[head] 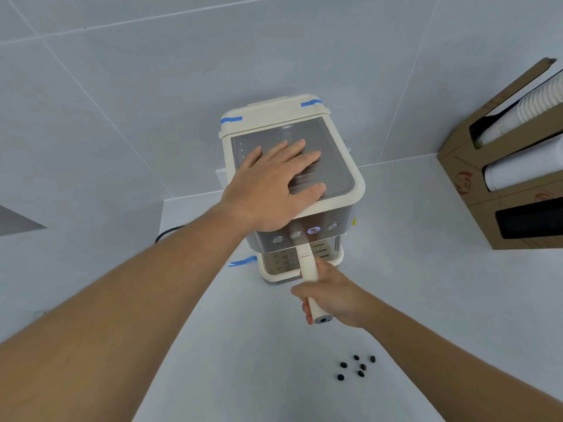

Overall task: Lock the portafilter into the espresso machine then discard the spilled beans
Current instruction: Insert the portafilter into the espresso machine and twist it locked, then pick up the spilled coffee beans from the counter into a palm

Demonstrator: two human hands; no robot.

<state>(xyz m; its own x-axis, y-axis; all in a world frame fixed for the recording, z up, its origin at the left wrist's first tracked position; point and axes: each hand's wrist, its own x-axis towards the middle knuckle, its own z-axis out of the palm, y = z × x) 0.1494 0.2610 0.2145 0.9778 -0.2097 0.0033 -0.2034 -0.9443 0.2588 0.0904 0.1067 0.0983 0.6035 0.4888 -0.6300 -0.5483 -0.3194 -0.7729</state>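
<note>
A cream espresso machine [341, 153] with a grey metal top stands on the white counter against the tiled wall. My left hand [274, 184] lies flat on its top, fingers spread. The portafilter's cream handle [309, 269] sticks out toward me from under the machine's front; its head is hidden beneath the button panel. My right hand [332, 296] is wrapped around the handle near its end. Several dark coffee beans [355, 367] lie scattered on the counter in front of the machine, close to my right forearm.
A cardboard cup dispenser [475, 190] with stacked white paper cups stands at the right. A black power cord [167, 233] runs behind the machine on the left. Blue tape strips [242, 262] mark the counter beside the machine's base.
</note>
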